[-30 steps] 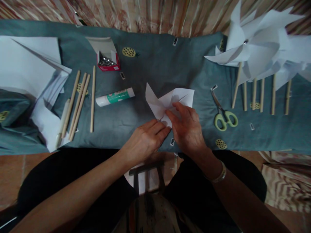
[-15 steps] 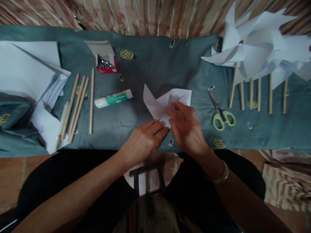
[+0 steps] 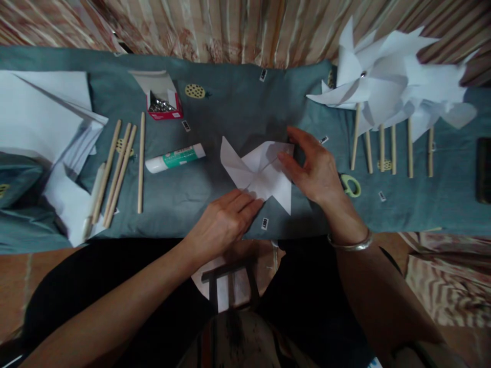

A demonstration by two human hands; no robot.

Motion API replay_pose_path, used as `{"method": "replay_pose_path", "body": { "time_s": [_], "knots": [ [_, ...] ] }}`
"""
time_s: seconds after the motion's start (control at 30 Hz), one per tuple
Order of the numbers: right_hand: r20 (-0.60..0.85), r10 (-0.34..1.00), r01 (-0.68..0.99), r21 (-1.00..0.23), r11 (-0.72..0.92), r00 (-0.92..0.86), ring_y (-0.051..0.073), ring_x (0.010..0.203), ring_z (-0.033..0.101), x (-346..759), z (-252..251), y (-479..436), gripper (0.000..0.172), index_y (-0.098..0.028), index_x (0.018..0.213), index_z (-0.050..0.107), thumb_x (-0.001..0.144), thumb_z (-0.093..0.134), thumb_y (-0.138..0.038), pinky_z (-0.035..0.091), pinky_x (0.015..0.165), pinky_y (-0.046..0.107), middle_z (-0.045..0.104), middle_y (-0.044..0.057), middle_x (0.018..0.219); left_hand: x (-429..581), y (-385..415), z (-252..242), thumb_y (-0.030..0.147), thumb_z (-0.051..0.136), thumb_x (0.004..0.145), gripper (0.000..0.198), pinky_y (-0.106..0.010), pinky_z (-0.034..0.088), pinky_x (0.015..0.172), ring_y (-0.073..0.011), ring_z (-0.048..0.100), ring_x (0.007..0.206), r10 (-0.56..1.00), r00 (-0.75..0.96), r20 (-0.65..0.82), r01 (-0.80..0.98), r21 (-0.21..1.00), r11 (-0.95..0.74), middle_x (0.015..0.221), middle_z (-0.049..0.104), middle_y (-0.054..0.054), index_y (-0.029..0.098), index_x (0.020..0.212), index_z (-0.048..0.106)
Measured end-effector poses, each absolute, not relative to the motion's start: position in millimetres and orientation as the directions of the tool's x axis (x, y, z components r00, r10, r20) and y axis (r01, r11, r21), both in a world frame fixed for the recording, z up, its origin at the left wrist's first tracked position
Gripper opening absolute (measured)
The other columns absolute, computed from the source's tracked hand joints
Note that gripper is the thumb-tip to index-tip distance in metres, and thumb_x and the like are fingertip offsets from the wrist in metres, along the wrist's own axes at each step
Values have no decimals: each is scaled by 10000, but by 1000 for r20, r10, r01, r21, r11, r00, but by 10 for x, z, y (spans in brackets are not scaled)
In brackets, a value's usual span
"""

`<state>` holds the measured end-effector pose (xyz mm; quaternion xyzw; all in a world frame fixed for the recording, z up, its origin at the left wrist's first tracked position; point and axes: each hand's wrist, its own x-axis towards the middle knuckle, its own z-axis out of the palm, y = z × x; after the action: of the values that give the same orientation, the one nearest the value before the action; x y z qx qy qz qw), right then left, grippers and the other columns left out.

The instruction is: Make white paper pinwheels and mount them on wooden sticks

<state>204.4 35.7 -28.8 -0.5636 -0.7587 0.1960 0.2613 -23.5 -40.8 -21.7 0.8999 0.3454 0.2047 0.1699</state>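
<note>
A white paper pinwheel (image 3: 264,176) with partly folded blades lies on the cloth in front of me. My left hand (image 3: 232,214) is closed on its lower left edge, the fingertips pressing the paper down. Over its upper right corner is my right hand (image 3: 312,163), thumb and forefinger apart on either side of the corner; the thumb tip seems to touch the paper. Left of the pinwheel lies a white and green glue stick (image 3: 176,158). Scissors with green handles (image 3: 351,185) are mostly hidden behind my right hand.
Several wooden sticks (image 3: 141,163) and white paper sheets (image 3: 42,112) lie at the left. A red box (image 3: 165,110) of metal fasteners stands open behind the glue stick. Finished pinwheels (image 3: 383,82) on sticks overlap at the back right. A dark object (image 3: 483,171) lies at the right edge.
My right hand has moved from the pinwheel's middle to its upper right corner, its fingers spreading. The lower right blade is now uncovered. My left hand stays on the lower edge.
</note>
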Motion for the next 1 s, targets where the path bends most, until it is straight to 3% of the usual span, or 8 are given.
{"method": "replay_pose_path", "body": {
  "time_s": [0.2,0.47,0.8,1.0],
  "knots": [
    [159,978,710,-674,205,-132,261,1023,684,2076,-206,399,347,-229,1203,673,877,610,-332,527,942,449,731,82,1116,-241,-396,-170,112,538,923,280,-338,581,784,-196,633,871,686,672,278,547,438,-713,994,687,-100,76,1194,599],
    [65,998,674,-736,61,-20,204,721,685,2192,-143,326,251,-200,1021,754,813,670,-313,548,705,363,749,50,815,-341,-285,-153,96,527,910,236,-347,571,750,-207,618,859,695,644,320,605,343,-718,965,704,-100,90,1119,636],
    [-109,994,634,-771,-66,-28,172,644,651,2313,-84,-4,260,-189,985,760,775,700,-331,507,609,305,737,28,756,-438,-93,-187,114,509,919,215,-330,545,760,-211,614,887,710,607,357,666,259,-700,956,701,-87,124,1045,683],
    [-266,946,653,-753,-85,-184,149,576,610,2358,-41,-185,245,-211,978,737,808,674,-377,446,516,259,718,1,713,-436,-24,-169,95,476,924,272,-377,522,881,-221,595,1015,737,574,357,698,258,-668,1115,680,-84,171,1132,635]
  ]
}}
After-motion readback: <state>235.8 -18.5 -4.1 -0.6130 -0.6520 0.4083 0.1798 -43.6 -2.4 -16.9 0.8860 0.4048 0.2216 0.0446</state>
